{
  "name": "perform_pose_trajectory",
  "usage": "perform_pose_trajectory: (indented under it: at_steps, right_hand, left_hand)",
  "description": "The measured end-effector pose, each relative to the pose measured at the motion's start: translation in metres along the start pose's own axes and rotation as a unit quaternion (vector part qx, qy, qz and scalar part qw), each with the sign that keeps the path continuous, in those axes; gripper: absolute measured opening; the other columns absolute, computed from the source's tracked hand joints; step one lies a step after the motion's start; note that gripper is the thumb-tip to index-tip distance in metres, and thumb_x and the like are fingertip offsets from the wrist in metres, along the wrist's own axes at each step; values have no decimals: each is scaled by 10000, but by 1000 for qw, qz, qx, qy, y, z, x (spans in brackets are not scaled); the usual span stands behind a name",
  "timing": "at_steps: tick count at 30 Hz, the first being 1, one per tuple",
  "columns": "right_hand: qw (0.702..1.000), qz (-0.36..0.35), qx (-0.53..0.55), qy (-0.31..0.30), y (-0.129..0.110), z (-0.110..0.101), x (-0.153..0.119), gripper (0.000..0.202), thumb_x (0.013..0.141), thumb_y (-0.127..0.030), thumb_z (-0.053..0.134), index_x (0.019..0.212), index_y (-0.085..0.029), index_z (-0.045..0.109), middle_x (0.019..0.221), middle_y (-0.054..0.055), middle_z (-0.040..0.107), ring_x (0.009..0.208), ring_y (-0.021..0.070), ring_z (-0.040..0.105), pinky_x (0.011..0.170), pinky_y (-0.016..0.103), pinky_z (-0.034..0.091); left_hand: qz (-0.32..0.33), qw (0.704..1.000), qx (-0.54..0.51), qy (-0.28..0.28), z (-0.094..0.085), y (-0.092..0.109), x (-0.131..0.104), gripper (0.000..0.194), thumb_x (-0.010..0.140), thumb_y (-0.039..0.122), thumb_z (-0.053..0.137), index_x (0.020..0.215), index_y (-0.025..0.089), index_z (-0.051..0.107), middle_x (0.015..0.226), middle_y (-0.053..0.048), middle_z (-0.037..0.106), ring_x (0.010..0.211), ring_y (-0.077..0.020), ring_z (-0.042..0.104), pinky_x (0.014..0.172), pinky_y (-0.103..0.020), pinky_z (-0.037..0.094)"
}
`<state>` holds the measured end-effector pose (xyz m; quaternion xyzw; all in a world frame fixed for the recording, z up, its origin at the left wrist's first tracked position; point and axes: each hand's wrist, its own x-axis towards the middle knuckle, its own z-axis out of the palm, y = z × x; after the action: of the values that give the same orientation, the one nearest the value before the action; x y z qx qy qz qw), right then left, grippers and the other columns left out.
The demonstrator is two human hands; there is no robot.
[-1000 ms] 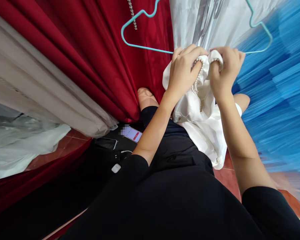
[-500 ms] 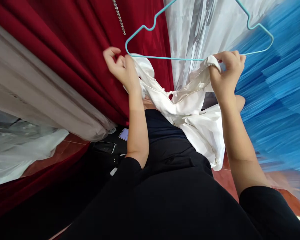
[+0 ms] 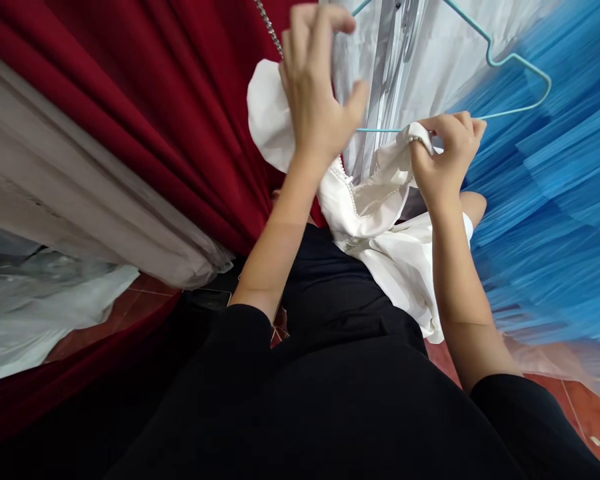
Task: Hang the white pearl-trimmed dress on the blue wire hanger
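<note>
White garment held spread under a hanger

Hands work w/ a white satin garment edged in small pearl beads (image 3: 380, 220), which hangs between them and drapes down over the person's black-clad lap. Right hand (image 3: 445, 160) is closed in a pinch on one pearl-trimmed shoulder edge, held right against the bottom bar of a thin teal wire hanger (image 3: 510, 67), prob. so that edge sits level w/ the bar. Left hand (image 3: 315, 93) is raised higher, fingers loosely curled and partly apart; a fold of the white cloth bulges out behind the palm, so it seems to have hold of the other shoulder, but the exact grip is hidden by the back of the hand and motion blur. W/ the hands at different heights the neckline is stretched on a slant, pearl line showing along it.

Around: dark red satin drape (image 3: 145, 100) on the left w/ a silver bead chain (image 3: 270, 27) hanging near its top, beige cloth (image 3: 80, 187) below that, clear-covered white gown (image 3: 410, 47) behind the hanger, blue pleated tulle skirt (image 3: 555, 187) on the right. Floor is reddish-brown tile (image 3: 575, 413).
</note>
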<state>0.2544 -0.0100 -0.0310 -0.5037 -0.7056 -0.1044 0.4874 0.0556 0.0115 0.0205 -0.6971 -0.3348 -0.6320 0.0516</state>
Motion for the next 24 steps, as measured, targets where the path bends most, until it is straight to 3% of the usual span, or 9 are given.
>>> perform_pose_trajectory:
  at_steps: [3,6,10,13,15,16,19,22,24]
  right_hand:
    - [1000,8,-4,-4,-1,0,-1,72,910,-205,536,887,-264,570,944,48,618,1011,265,516,1047,490,304]
    - [1000,-3,-11,-19,3,2,-2,103,907,-218,517,946,-283,587,987,37,630,1042,270,521,1050,500,317]
    - [997,-65,8,-48,16,-2,-11,260,858,-206,533,1082,-326,586,1175,35,585,1194,300,457,1046,517,312]
    - [991,-65,-9,115,42,-14,-14,234,767,-155,561,979,-253,580,1205,101,498,1188,314,436,983,487,362]
    - [961,-16,-46,274,67,-25,-4,209,677,-90,552,847,-205,511,1033,108,478,1043,283,483,900,445,413]
    - [950,11,-62,306,80,-31,4,238,631,-48,535,774,-210,435,883,70,456,912,243,491,822,395,431]
    - [966,89,-70,233,104,-51,41,344,583,61,419,691,-225,261,721,-8,372,648,118,400,622,246,349]
    - [978,41,-60,197,97,-66,78,346,540,77,425,658,-206,263,726,-8,373,675,85,385,621,232,287]
    - [989,29,-59,129,82,-70,96,290,539,46,453,605,-178,281,688,-15,368,666,68,370,612,238,246]
  left_hand:
    - [91,993,16,-71,31,0,-28,348,720,48,609,970,281,545,1015,-57,570,962,-266,503,914,-399,391]
    - [34,981,19,-191,51,-6,-50,222,915,99,470,994,289,556,926,-3,619,882,-230,520,857,-374,333]
    - [-7,981,2,-192,52,-14,-54,155,984,199,463,986,295,585,900,26,651,877,-211,534,864,-378,301]
    - [2,984,-21,-177,39,-12,-49,213,964,146,468,963,308,606,867,39,660,805,-202,567,853,-379,327]
    - [-2,984,-19,-175,31,-8,-47,242,952,119,468,938,309,618,859,24,667,807,-223,597,858,-388,340]
    - [-7,984,-14,-179,27,-6,-47,239,955,124,470,928,306,623,862,11,670,827,-239,612,865,-394,347]
    - [-15,980,-1,-200,21,-2,-48,212,984,174,467,930,290,637,880,-25,678,881,-277,642,891,-408,365]
    - [-21,976,-2,-216,18,-1,-48,213,1021,219,439,972,276,638,917,-44,683,919,-285,659,926,-399,373]
    - [-22,976,2,-216,17,-2,-48,207,1030,226,435,982,268,633,922,-44,683,925,-283,663,932,-393,375]
